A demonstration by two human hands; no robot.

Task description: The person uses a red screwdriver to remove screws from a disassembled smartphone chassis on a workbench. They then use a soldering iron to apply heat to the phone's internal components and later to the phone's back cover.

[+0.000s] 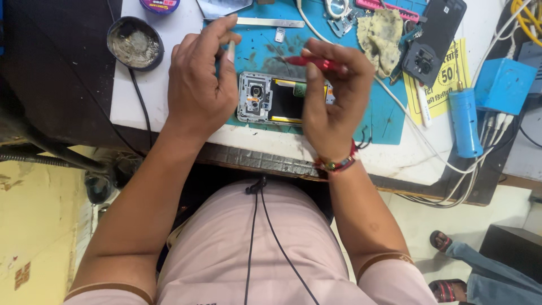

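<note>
Here, seen from my remote post, two bare hands work over an opened phone point(276, 100) lying back-off on a teal mat point(389, 121) on the desk point(147, 96). My right hand point(330, 99) is closed around a red screwdriver point(307, 61), its shaft held level above the phone's upper edge. My left hand point(197, 85) pinches a slim pale stick-like tool point(230, 51) between thumb and forefinger, just left of the phone's camera end. The phone sits directly beneath and between both hands, apart from them. I judge it light, stiff and fragile, its exposed board and dark battery easily damaged; the metal frame edges look the safest place to grip. Beyond the right hand lie a soiled cloth point(384, 31), a dark back cover point(435, 39) and a blue cylindrical tool point(466, 121). Beyond the left hand sits a round tin point(135, 42).
</note>
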